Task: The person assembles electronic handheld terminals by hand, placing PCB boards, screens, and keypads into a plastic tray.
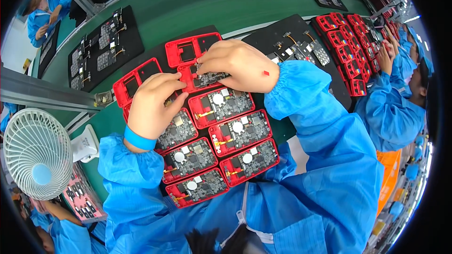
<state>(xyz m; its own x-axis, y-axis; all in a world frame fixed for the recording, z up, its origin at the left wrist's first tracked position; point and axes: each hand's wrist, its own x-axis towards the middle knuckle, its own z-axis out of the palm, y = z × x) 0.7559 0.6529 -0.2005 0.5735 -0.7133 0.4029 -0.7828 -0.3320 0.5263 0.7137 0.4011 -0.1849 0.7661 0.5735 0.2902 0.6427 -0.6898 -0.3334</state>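
A red plastic case (187, 79) with a dark circuit board (207, 80) in it lies between my hands. My right hand (242, 66) reaches over from the right, its fingers and thumb curled around the board; the fingertips are partly hidden. My left hand (153, 103), with a blue band (140, 139) at the wrist, is bent against the case's left edge, thumb and forefinger at its corner. Nearer to me, several red cases with boards stand in two columns, among them one case (240, 133) whose board bears a white disc. Farther off lies a red case (175, 52) without a board.
A white fan (38, 154) stands at left. Black trays with electronic parts, such as one tray (129, 33), lie on the green bench (202, 2). More red cases (346, 49) fill trays at right, beside people in blue. A metal post (47, 89) crosses the left side.
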